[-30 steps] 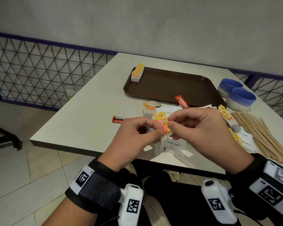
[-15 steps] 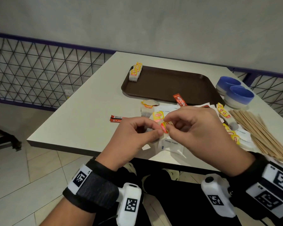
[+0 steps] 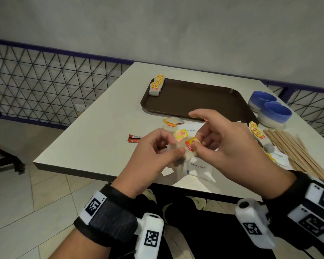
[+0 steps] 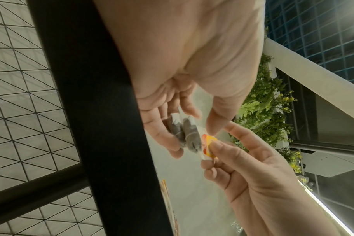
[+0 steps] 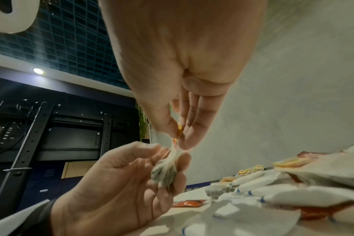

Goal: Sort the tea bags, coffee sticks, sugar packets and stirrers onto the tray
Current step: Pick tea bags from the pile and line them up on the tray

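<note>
While both hands work above the counter's near edge — left hand cups the tea bag | right hand pinches its yellow tag | bag: light, soft, tearable — best lifted by the pouch | tray beyond.

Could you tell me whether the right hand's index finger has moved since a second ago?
Yes. The right hand holds the tea bag tag, but its index finger has lifted away and now reaches toward the near rim of the tray.
</note>
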A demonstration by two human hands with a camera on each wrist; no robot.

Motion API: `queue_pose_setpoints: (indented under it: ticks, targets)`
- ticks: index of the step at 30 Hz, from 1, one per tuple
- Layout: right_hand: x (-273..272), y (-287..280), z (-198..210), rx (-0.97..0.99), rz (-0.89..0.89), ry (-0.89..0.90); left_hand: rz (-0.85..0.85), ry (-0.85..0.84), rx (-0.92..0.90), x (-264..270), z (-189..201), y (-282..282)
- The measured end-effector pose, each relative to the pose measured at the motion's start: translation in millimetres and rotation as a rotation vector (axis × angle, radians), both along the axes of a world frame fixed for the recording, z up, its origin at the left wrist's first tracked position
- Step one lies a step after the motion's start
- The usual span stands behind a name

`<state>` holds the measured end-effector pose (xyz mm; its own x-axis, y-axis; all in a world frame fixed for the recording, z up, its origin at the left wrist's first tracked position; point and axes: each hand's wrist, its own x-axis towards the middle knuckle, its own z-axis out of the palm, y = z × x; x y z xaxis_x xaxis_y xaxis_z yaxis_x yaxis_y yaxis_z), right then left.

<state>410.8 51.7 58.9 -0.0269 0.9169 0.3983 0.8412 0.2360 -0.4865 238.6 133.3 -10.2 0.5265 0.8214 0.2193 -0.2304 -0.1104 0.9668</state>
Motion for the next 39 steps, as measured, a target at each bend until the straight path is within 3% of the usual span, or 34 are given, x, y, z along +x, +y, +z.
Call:
queue_pose_setpoints:
  ticks: [6,16,23,30,35,39]
  targets:
    - [1.3,6.0,16.6,-0.155,0.068,-0.153,-0.098,-0.168,-0.253,-1.0,4.0,4.3]
    - [-2.6,24.5,32.7,-0.299,0.13,-0.196,0.02,-0.024,-0.189,2.0,4.4,2.6]
    - [13.9,8.8,41.4,-0.465,0.251,-0.016,0.033,-0.023,-0.178,3.8,3.7,3.3]
    - [12.8,12.9,37.7,-0.42,0.267,0.09,0.025,-0.014,-0.141,3.6,0.2,3.1]
    - [-2.5,27.6,27.6,-0.342,0.179,-0.006,-0.01,-0.021,-0.067,1.8,-3.1,2.9]
    - [-10.6,31.7,24.8,-0.251,0.081,-0.203,0.007,-0.018,-0.058,1.5,-4.0,3.6]
